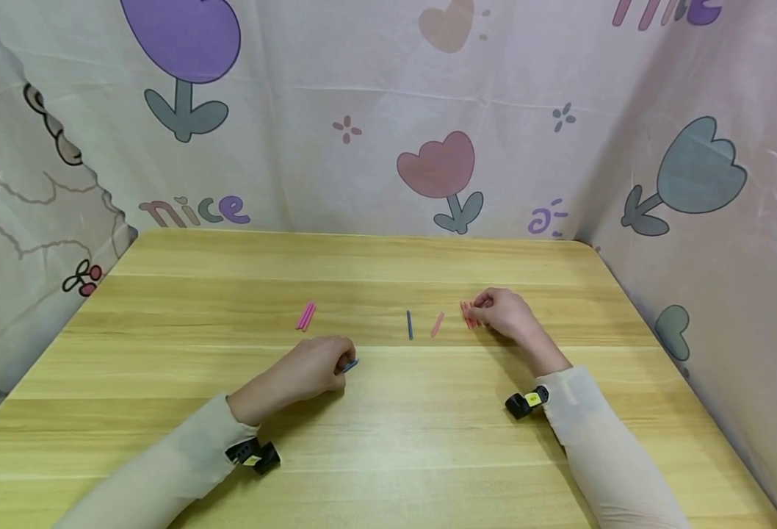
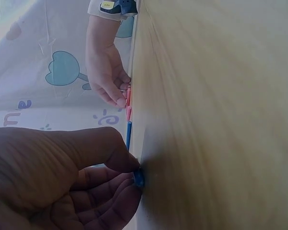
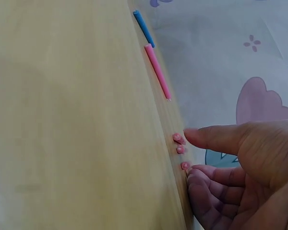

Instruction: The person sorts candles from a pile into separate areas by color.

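Note:
My left hand [image 1: 312,366] pinches a short blue stick [image 1: 351,365] between thumb and fingertips, low over the table. In the left wrist view that blue stick [image 2: 138,178] shows end-on at the fingertips. At the right, my right hand [image 1: 502,311] has its thumb and curled fingers around a small group of red sticks [image 1: 465,314] on the table. The ends of three red sticks [image 3: 180,149] show between thumb and fingers in the right wrist view. A single pink stick [image 1: 438,324] and another blue stick [image 1: 410,325] lie left of the right hand.
Bright pink sticks [image 1: 305,317] lie side by side beyond the left hand. Everything is on a light wooden table [image 1: 388,455]. A printed curtain [image 1: 335,162] hangs behind it and along its sides.

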Available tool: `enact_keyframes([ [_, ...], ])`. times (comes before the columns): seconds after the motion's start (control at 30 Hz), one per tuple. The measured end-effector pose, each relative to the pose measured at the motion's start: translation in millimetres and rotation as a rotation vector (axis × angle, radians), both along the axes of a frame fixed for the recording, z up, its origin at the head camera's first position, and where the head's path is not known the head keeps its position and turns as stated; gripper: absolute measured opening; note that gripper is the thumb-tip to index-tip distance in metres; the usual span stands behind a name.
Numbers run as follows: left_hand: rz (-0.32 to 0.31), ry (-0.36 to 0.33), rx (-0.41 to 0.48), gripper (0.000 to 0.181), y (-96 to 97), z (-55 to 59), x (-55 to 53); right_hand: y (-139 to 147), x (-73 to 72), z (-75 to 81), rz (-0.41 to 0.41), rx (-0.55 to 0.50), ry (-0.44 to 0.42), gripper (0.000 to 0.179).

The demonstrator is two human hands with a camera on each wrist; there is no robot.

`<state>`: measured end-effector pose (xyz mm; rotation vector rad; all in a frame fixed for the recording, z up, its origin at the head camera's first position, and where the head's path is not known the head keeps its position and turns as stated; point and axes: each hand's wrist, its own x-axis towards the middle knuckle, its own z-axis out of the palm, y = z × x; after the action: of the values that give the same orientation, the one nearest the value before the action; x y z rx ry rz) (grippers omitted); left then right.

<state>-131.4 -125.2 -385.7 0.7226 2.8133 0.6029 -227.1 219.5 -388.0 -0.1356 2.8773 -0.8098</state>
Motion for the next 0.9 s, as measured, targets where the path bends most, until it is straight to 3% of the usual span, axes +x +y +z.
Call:
enact_keyframes([
  [0.37,0.012,-0.03,0.009,0.022,0.4,2.9,-1.7,-2,1.2,-0.5,0.002,0.02,0.007,0.032],
  [0.63,0.004,-0.008,0.032,0.022,2.3,5.3,-3.6,0,1.3,1.7,0.015,0.023,0.01,0.031],
  [0.9,0.065,-0.103,0.117,0.021,8.5,4.7,-14.2,1,-0.9,-1.4,0.026,0.001,0.01,0.032],
])
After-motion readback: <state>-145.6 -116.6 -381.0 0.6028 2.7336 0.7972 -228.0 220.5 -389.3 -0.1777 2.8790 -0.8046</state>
